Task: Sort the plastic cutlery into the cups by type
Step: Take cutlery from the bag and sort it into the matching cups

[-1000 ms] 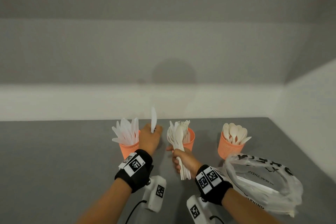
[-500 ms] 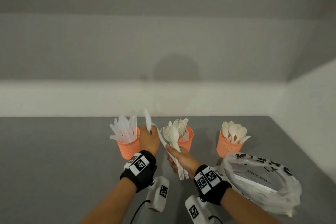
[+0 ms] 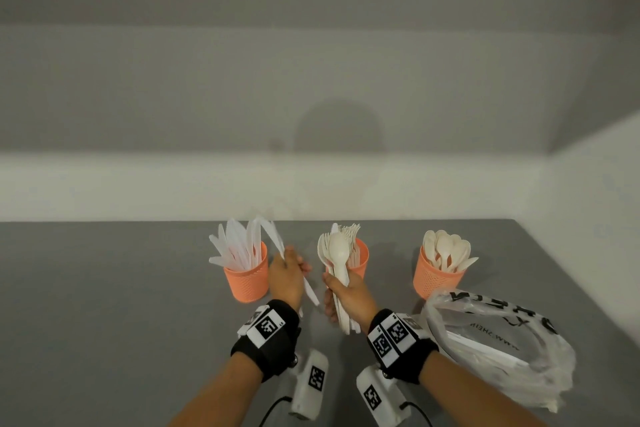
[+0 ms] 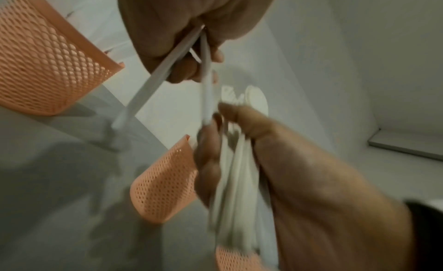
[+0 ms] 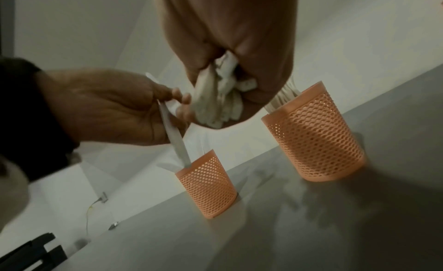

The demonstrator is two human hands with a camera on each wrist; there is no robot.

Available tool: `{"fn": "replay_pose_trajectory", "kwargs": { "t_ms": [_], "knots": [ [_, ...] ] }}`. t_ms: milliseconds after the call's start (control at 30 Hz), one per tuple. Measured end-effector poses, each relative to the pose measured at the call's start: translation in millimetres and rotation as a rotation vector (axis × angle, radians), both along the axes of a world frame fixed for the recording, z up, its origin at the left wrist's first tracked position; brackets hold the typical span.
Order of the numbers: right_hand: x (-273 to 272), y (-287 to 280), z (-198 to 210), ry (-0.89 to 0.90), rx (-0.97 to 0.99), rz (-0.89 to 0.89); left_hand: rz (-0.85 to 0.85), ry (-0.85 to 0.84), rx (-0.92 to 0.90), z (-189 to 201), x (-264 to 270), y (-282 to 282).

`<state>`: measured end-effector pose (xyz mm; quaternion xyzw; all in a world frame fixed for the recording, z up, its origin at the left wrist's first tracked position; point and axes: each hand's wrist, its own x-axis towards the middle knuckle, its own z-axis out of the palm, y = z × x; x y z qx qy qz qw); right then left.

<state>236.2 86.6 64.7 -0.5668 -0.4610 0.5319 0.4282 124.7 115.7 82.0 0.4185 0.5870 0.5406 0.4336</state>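
A grey table (image 3: 104, 305) carries three orange mesh cups in a row: the left cup (image 3: 246, 282) with knives, the middle cup (image 3: 360, 258) with forks, the right cup (image 3: 434, 279) with spoons. A crumpled plastic bag (image 3: 498, 347) lies just beside the right cup.

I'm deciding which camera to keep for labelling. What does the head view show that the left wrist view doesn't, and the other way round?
Only the head view shows the third orange mesh cup of white plastic spoons and the crumpled clear plastic bag. Only the left wrist view shows, from below, two white handles gripped in the left hand. Both show the right hand gripping a bundle of white plastic cutlery, the grey table and the other two cups.
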Motion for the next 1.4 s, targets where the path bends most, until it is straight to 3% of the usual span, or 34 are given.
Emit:
{"fn": "replay_pose_trajectory", "kwargs": {
  "t_ms": [133, 300, 467, 567, 633, 733, 800, 900, 1100, 1200, 1400],
  "knots": [
    [8, 3, -7, -0.360, 0.134, -0.125, -0.059, -0.002, 0.008, 18, -12, 3],
    [5, -3, 7, -0.660, 0.178, -0.138, -0.291, 0.054, 0.014, 31, 1, -15],
    [-9, -13, 11, -0.811, 0.248, -0.031, -0.180, -0.168, -0.103, 22, 14, -12],
    [-14, -17, 9, -0.706, 0.274, 0.044, -0.218, -0.224, -0.141, 20, 13, -7],
    [-10, -13, 9, -0.525, 0.246, 0.103, -0.271, -0.214, -0.133, 22, 9, -5],
    [0, -10, 19, -0.131, -0.015, 0.221, -0.392, -0.173, -0.132, 23, 3, -3],
    [4, -13, 26, -0.011, -0.157, 0.277, -0.468, -0.172, -0.118, 26, 2, -3],
    [0, -15, 26, 0.148, -0.212, 0.261, -0.473, -0.205, -0.124, 30, 4, -3],
    [-3, -3, 9, -0.027, -0.027, -0.082, -0.111, -0.124, -0.110, 25, -4, 2],
    [-2, 4, 3, -0.211, 0.064, -0.102, -0.132, -0.040, -0.051, 24, 2, -4],
    [-8, 5, 4, -0.221, 0.204, -0.019, -0.237, 0.087, -0.004, 13, 16, -11]
  ]
}}
